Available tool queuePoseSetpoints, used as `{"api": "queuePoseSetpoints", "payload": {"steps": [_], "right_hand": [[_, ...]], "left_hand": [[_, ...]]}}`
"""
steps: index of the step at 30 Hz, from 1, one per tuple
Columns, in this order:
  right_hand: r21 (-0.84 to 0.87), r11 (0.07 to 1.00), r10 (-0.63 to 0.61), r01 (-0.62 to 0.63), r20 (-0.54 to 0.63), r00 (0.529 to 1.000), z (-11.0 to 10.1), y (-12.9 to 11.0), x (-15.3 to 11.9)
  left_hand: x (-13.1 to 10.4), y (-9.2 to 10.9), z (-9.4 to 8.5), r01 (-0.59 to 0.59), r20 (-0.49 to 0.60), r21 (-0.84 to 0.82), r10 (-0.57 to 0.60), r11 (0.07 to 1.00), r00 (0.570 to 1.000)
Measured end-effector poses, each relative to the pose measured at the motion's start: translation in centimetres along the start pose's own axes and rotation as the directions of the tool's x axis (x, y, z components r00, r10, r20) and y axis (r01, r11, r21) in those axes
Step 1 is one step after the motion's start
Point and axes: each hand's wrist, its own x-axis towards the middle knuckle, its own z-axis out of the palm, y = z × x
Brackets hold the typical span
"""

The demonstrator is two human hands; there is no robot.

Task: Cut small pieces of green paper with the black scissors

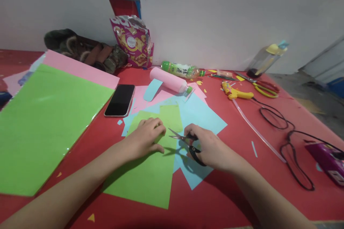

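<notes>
My right hand (208, 148) grips small black-handled scissors (191, 145) by the finger loops. Their blades are spread apart and point left, above the papers. On a green sheet of paper (145, 182) lies my left hand (146, 136), its thumb apart from the bent fingers and nothing visible between them. Part of that sheet is hidden under the hand and forearm. A smaller green piece of paper (172, 116) sits just beyond the scissor tips. Light blue paper (204, 114) is spread beneath the green sheets, to the right and behind.
A pink-wrapped bottle (170, 80) lies behind the papers, near a green-labelled drink bottle (182, 69). To the left are a phone (120, 100) and a pack of coloured paper (53, 114). A yellow glue gun (235, 92), its cord and larger scissors (260, 86) lie right.
</notes>
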Motion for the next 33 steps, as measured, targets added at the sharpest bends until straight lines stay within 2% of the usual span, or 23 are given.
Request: {"api": "queuePoseSetpoints", "payload": {"steps": [5, 8, 15, 19, 27, 33], "right_hand": [[-0.010, 0.996, -0.090, 0.091, 0.121, 0.989, 0.7, -0.3, -0.5], [-0.022, 0.989, -0.140, 0.145, 0.141, 0.980, 0.9, -0.5, -0.7], [-0.072, 0.979, -0.180, 0.192, 0.145, 0.973, 1.3, -0.6, -0.6], [-0.101, 0.977, -0.170, 0.188, 0.172, 0.970, 1.3, -0.7, -0.7], [-0.136, 0.976, -0.143, 0.168, 0.182, 0.973, 1.3, -0.7, -0.6], [-0.115, 0.980, -0.137, 0.160, 0.188, 0.973, 1.1, -0.9, -0.5]], "left_hand": [[0.0, -0.7, -0.6, 0.120, 0.016, -0.260, -0.120, 0.958, 0.993], [0.1, -1.2, -0.9, 0.185, 0.021, -0.348, -0.190, 0.919, 0.982], [0.1, -2.0, -0.8, 0.232, -0.114, -0.463, -0.317, 0.855, 0.941], [0.1, -2.3, -0.6, 0.255, -0.143, -0.563, -0.397, 0.786, 0.907], [0.2, -2.0, -0.7, 0.242, -0.193, -0.632, -0.451, 0.736, 0.871], [-0.2, -1.1, -1.4, 0.241, -0.361, -0.425, -0.408, 0.872, 0.838]]}}
